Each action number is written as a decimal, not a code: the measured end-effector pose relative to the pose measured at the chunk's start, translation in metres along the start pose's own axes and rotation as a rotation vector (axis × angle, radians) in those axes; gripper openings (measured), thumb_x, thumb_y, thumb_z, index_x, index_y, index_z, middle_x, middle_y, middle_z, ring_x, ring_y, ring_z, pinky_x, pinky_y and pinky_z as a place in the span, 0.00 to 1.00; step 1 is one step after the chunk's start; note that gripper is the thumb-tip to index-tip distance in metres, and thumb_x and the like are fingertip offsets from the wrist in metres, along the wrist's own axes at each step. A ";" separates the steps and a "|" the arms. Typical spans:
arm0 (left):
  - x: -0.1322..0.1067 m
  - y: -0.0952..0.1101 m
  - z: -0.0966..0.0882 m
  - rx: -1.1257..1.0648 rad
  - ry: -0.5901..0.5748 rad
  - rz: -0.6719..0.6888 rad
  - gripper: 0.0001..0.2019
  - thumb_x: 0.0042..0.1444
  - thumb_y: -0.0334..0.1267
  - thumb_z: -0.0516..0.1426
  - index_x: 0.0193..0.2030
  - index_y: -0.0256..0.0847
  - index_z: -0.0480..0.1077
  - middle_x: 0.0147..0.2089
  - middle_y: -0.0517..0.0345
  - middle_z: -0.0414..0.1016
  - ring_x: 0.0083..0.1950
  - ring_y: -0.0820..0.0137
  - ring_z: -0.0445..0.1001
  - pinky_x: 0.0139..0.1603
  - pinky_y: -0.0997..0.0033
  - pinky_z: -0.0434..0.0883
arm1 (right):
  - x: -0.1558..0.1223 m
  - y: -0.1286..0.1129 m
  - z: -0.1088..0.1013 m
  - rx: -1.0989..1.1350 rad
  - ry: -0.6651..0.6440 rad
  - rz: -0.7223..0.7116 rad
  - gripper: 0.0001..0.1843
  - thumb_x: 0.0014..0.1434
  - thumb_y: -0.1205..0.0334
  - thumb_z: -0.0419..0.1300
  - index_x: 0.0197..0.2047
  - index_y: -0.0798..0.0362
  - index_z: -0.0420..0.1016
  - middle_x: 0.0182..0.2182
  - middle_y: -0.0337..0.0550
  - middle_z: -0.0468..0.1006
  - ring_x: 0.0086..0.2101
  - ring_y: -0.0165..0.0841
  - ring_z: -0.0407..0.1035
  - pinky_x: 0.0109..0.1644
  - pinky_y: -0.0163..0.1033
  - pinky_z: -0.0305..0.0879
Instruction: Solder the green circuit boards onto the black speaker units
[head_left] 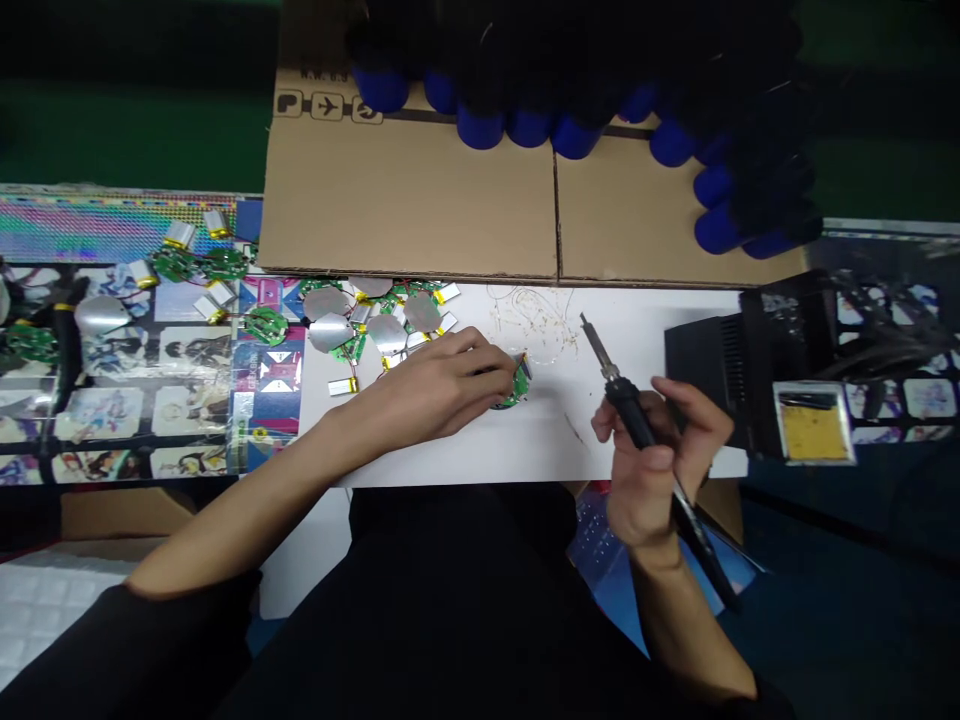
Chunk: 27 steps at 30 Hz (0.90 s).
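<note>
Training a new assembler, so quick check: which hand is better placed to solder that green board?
The right hand, probably: it already grips the soldering iron, with the tip raised near the green circuit board. The left hand has its fingertips on the board, steadying it.

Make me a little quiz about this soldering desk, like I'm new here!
1. Which hand holds the soldering iron? A: left. B: right. C: neither.
2. True or false: the iron's tip touches the green circuit board in the left hand.
3. Fill in the blank: the pad in the metal holder at the right of the desk is ____.

Key:
1. B, the right hand.
2. False, the tip is apart from the board.
3. Yellow.
</note>
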<state>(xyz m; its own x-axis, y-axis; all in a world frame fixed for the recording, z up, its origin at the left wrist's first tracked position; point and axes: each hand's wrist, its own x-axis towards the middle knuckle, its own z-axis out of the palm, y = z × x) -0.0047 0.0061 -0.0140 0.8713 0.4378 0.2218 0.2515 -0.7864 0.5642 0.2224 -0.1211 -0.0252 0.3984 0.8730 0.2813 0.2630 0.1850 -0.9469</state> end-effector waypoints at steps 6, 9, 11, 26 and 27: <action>0.002 -0.001 -0.002 0.019 -0.030 0.011 0.12 0.77 0.35 0.51 0.50 0.37 0.77 0.56 0.49 0.82 0.54 0.60 0.74 0.57 0.59 0.74 | -0.031 -0.008 -0.032 -0.211 -0.058 -0.071 0.15 0.63 0.60 0.68 0.52 0.49 0.79 0.36 0.42 0.85 0.24 0.32 0.77 0.24 0.38 0.74; 0.002 -0.001 0.000 0.034 -0.021 0.016 0.12 0.77 0.35 0.51 0.50 0.38 0.77 0.55 0.49 0.82 0.53 0.60 0.73 0.56 0.59 0.74 | -0.036 -0.010 -0.037 -0.347 -0.179 -0.153 0.14 0.60 0.64 0.69 0.50 0.49 0.80 0.35 0.41 0.86 0.24 0.32 0.79 0.25 0.36 0.77; 0.001 0.000 0.000 0.045 -0.013 0.018 0.12 0.77 0.35 0.51 0.50 0.38 0.77 0.55 0.49 0.82 0.52 0.61 0.73 0.55 0.60 0.74 | -0.033 -0.011 -0.034 -0.393 -0.249 -0.189 0.15 0.59 0.66 0.69 0.50 0.50 0.80 0.34 0.41 0.87 0.26 0.33 0.81 0.29 0.36 0.80; 0.002 0.000 0.000 0.070 -0.019 0.026 0.10 0.76 0.34 0.53 0.50 0.37 0.76 0.56 0.50 0.81 0.52 0.61 0.73 0.55 0.60 0.75 | -0.022 -0.015 -0.025 -0.396 -0.315 -0.227 0.13 0.60 0.68 0.67 0.49 0.49 0.78 0.34 0.42 0.86 0.34 0.36 0.83 0.36 0.38 0.83; 0.002 0.000 0.000 0.074 -0.022 0.023 0.09 0.76 0.33 0.53 0.50 0.38 0.76 0.56 0.50 0.81 0.52 0.61 0.74 0.55 0.60 0.75 | -0.022 -0.015 -0.024 -0.384 -0.324 -0.224 0.14 0.59 0.69 0.66 0.49 0.49 0.78 0.34 0.42 0.85 0.34 0.36 0.83 0.36 0.38 0.83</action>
<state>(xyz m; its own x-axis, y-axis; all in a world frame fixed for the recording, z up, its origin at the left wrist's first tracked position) -0.0031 0.0072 -0.0131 0.8861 0.4099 0.2161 0.2610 -0.8269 0.4982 0.2311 -0.1540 -0.0129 0.0208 0.9366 0.3498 0.6359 0.2576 -0.7276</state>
